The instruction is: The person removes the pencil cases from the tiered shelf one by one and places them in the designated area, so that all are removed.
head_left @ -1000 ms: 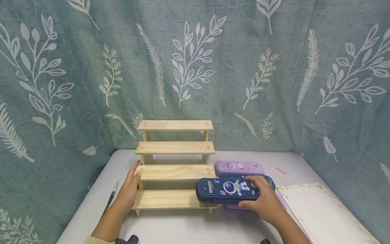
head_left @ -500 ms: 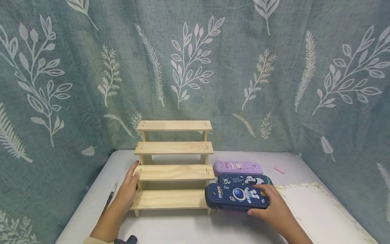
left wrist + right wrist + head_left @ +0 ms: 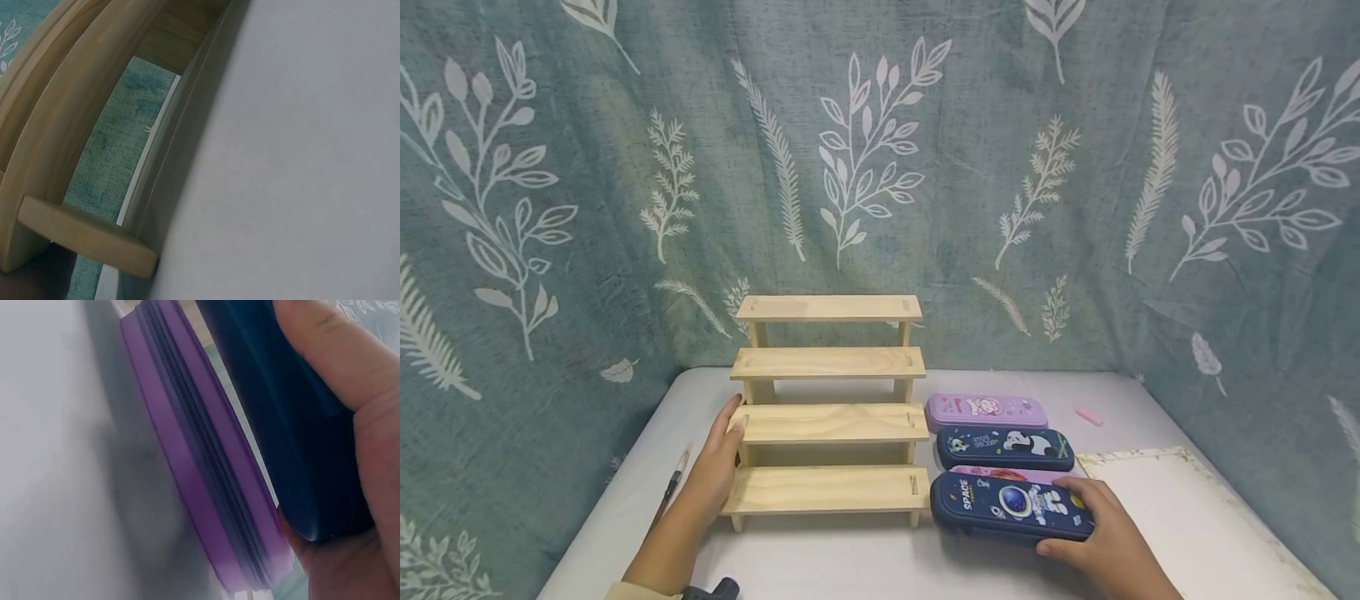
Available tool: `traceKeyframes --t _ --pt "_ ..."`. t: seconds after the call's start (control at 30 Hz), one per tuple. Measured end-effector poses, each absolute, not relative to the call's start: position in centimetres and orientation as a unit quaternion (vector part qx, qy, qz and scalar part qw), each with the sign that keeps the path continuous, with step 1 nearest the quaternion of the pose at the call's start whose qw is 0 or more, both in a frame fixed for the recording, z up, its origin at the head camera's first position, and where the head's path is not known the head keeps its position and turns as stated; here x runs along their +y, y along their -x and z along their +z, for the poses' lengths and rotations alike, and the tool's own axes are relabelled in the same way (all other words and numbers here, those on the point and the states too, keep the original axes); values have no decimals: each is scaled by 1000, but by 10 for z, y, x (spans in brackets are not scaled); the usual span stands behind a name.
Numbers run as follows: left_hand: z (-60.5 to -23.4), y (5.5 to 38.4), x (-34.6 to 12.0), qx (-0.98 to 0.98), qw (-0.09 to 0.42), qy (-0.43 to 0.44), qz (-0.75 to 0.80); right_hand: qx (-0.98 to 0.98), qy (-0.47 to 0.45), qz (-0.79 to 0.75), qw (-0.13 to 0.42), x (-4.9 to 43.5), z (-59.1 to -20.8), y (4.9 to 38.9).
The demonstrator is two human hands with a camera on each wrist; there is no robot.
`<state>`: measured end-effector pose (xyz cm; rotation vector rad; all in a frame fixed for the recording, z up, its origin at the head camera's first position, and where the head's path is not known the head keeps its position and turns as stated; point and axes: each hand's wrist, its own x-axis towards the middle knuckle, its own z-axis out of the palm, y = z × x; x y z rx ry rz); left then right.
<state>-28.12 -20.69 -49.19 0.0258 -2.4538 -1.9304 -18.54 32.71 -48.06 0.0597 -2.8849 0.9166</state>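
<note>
My right hand (image 3: 1112, 537) holds a navy pencil case (image 3: 977, 502) by its right end, thumb on the near side and fingers on the far side. An astronaut and the word SPACE decorate its lid. In the right wrist view, a purple zipped pencil case (image 3: 194, 437) lies under it, with a narrow gap between them. Only a pink strip of that lower case shows in the head view. My left hand (image 3: 711, 471) grips the left end of a four-tier wooden step shelf (image 3: 827, 423), thumb on a tier's edge. The left wrist view shows the shelf's boards (image 3: 87, 237) from the side.
Behind the held case lie a navy panda pencil case (image 3: 1006, 448) and a lilac pencil case (image 3: 987, 410). A pink eraser-like block (image 3: 1089, 417) and a bordered paper sheet (image 3: 1217, 517) are at right. A dark-handled brush (image 3: 672, 483) lies left of the shelf.
My right hand has moved the astronaut pencil case right and toward me, off the shelf's lower right end, uncovering the panda case. The left hand stays on the shelf.
</note>
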Motion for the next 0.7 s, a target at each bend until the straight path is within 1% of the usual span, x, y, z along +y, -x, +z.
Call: traceKeyframes --t 0.13,0.37,0.53,0.7 --pt "-493 279 -208 -787 8 -11 -617 -958 -24 283 51 330 -487 181" --pt "-493 280 -207 -785 9 -6 -619 -962 -10 273 24 339 -490 179" --pt "-493 281 -207 -785 9 -6 -619 -963 -19 267 30 346 -490 177" --pt "-494 283 -208 -785 7 -10 -620 -967 -18 254 24 352 -490 179"
